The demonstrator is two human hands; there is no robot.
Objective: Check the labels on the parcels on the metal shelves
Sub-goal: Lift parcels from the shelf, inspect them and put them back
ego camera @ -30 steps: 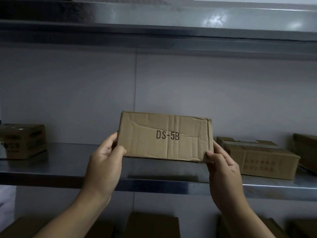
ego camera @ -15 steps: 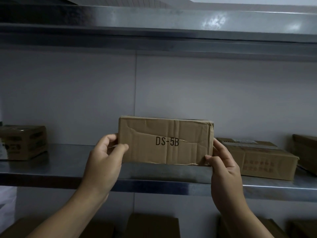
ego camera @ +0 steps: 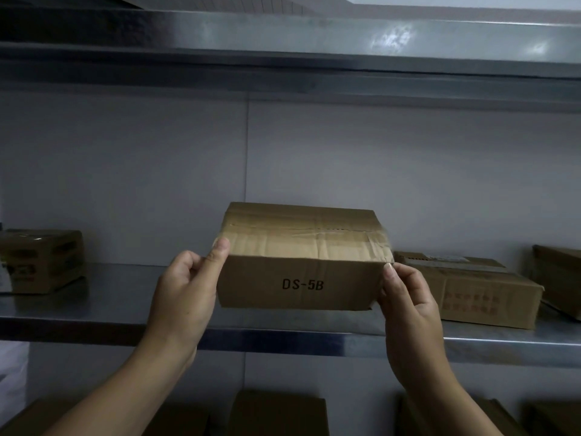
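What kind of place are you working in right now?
Probably a stockroom or parcel store: tiered metal shelves, cardboard boxes spaced along them, and one box stamped DS-5B.

A pale seamed wall [ego camera: 125, 171] stands dim behind metal shelves [ego camera: 119, 291].

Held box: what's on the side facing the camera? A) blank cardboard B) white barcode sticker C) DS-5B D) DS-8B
C: the cardboard box, gripped at its ends by the left hand and the right hand, shows DS-5B printed in black on its near side.
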